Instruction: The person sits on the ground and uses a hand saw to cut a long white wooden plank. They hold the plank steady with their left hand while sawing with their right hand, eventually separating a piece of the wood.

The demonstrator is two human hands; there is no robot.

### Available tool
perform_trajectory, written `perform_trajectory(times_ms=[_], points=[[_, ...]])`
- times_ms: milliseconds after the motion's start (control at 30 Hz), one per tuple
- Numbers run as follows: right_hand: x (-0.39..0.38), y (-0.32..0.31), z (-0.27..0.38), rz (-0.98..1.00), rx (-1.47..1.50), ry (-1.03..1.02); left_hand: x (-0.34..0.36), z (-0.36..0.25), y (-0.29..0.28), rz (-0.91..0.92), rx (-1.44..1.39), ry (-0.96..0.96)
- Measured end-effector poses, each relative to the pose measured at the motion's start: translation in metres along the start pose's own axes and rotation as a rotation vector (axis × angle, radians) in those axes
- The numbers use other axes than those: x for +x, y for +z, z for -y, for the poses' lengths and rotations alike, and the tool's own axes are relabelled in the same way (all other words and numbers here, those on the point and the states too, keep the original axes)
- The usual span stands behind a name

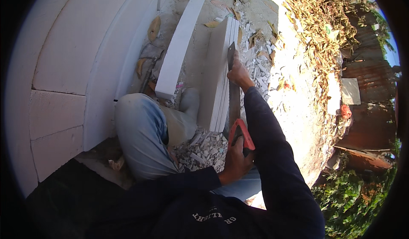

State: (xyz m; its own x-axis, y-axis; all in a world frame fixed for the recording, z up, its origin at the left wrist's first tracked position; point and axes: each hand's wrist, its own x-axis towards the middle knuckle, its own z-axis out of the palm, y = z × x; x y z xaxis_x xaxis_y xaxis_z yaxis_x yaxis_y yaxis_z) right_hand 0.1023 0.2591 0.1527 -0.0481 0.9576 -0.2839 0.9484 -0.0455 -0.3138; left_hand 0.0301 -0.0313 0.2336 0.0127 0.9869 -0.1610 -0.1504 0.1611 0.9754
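At twelve o'clock of the red-handled handsaw (pixel 234 107), gripped by the left hand (pixel 235 160), the right hand (pixel 238 73) pinches the blade tip over the white block slab (pixel 217 81), where a slip could cut fingers.

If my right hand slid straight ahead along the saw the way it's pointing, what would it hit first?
Probably nothing solid soon. The right hand rests near the tip of the saw blade, pointing along the white block; beyond lie rubble and dry leaves. Depth is unclear.

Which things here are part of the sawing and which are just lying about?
In use:
saw
left hand on the red handle
right hand near the blade tip
upright slab under the blade

Lying about:
long white block
rubble
dry leaves
block wall
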Motion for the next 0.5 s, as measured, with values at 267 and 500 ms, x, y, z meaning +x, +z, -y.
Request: perform_trajectory(times_ms=[267,500], points=[[-0.134,0.033,-0.018,-0.042,0.106,-0.007,-0.102,0.005,-0.028,0.503,0.043,-0.104],[-0.023,-0.063,0.011,-0.214,0.165,0.013,0.009,0.01,-0.007,0.202,-0.003,0.163]])
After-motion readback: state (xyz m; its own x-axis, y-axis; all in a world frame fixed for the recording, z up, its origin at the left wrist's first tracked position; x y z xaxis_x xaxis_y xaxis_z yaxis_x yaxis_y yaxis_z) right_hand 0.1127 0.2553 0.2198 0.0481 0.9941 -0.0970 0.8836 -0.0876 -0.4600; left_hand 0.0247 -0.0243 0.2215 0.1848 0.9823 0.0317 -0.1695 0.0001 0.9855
